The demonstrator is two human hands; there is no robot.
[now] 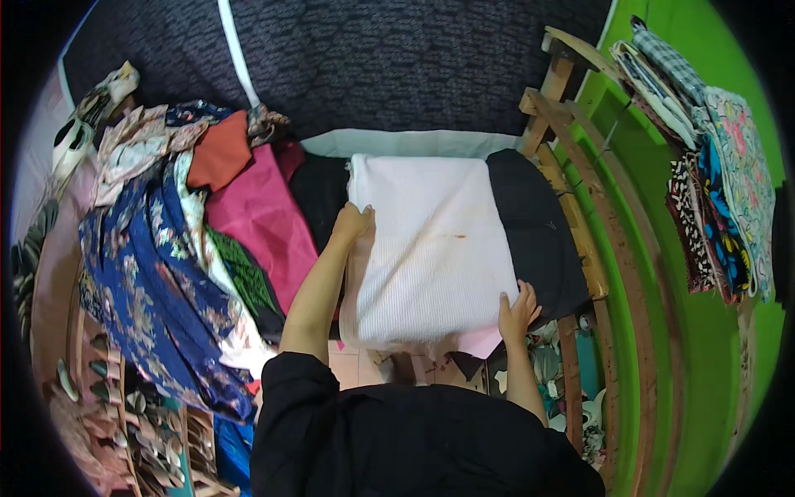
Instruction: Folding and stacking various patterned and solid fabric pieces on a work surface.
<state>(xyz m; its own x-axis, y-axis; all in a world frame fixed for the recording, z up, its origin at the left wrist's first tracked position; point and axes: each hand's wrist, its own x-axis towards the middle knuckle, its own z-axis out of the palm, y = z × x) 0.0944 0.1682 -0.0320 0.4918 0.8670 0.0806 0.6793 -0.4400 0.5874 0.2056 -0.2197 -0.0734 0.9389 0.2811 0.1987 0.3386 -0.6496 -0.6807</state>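
Note:
A white ribbed cloth (431,224), folded into a thick rectangle with a small brownish mark, lies over a black padded surface (534,228) in front of me. My left hand (354,222) is closed on its left edge, the thumb lying on top. At the lower right edge rests my right hand (518,310), thumb on the cloth and fingers spread apart toward the black surface. A frayed hem and a pale pink corner (479,341) hang at the near side.
Heaped fabrics lie at left: dark blue floral (157,273), magenta (261,224) and rust-orange (220,151). A wooden slatted frame (625,240) stands at right before a green wall (662,348). Folded patterned cloths (725,190) hang there. A dark patterned cloth (397,66) covers the far side.

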